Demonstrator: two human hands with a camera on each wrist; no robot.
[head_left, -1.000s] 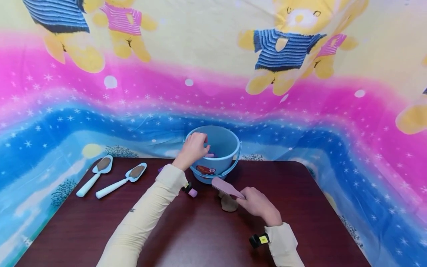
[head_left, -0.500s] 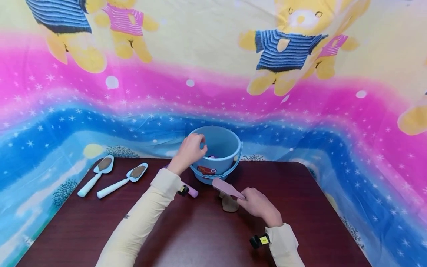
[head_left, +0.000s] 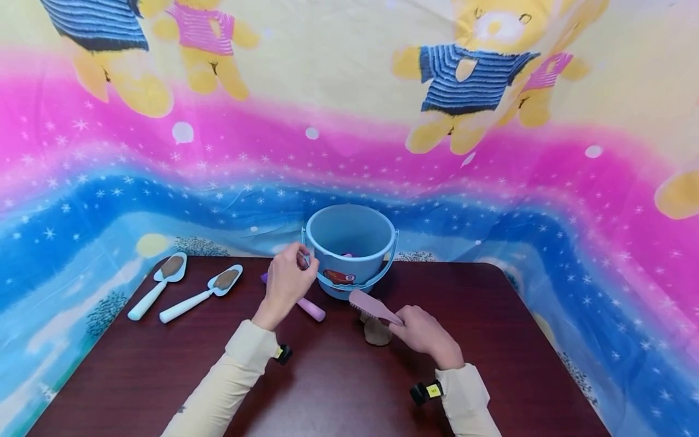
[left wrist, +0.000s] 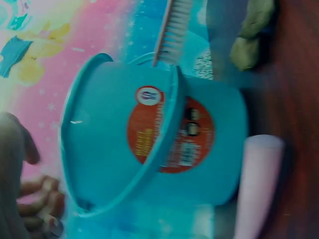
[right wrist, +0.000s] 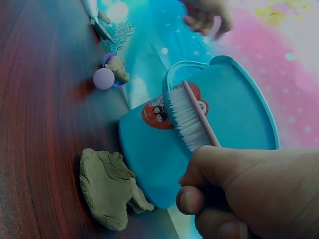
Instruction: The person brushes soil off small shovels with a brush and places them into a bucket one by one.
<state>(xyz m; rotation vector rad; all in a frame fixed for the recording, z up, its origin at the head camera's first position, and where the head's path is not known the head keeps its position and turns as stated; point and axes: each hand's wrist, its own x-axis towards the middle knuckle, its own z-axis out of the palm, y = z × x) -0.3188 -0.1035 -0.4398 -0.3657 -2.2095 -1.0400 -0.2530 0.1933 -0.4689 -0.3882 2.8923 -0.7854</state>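
Pink brush (head_left: 370, 304) in the grip of the right hand (head_left: 426, 332), above brown clay (head_left: 377, 334).
The left hand (head_left: 286, 280) has bent fingers beside the blue bucket (head_left: 364, 267); whether it holds something, I cannot tell.

head: bright, tabletop (head_left: 344, 388) glare | left wrist: dim, soft blur | right wrist: dim, sharper

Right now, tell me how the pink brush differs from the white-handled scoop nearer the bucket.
The pink brush is held off the table by the right hand; the scoop lies on the table.
The pink brush has pale bristles; the scoop's pale blue head bears a brown lump.
Both have a handle and a wider head.
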